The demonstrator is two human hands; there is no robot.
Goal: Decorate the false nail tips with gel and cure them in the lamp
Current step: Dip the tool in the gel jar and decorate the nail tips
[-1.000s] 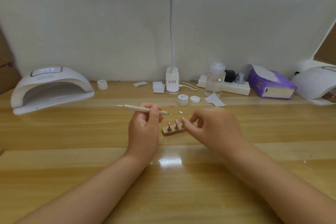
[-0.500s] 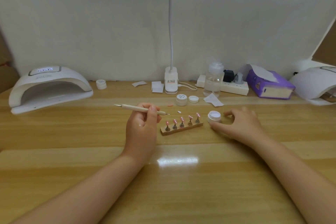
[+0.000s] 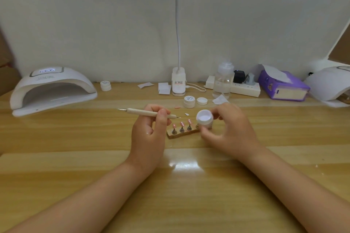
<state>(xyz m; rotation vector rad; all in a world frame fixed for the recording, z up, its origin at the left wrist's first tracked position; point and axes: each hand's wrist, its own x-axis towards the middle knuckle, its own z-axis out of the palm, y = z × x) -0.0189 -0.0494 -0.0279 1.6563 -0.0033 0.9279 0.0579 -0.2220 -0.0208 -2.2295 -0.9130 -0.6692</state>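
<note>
Head view: left hand grips a dotting pen; right hand holds an open gel jar above the nail-tip stand. Curing lamp rests on the desk.

A small white gel pot, open and tilted toward the camera, is held above the right end of a wooden holder. 3 pink nail tips stand upright on it. The white curing lamp sits far left.
</note>
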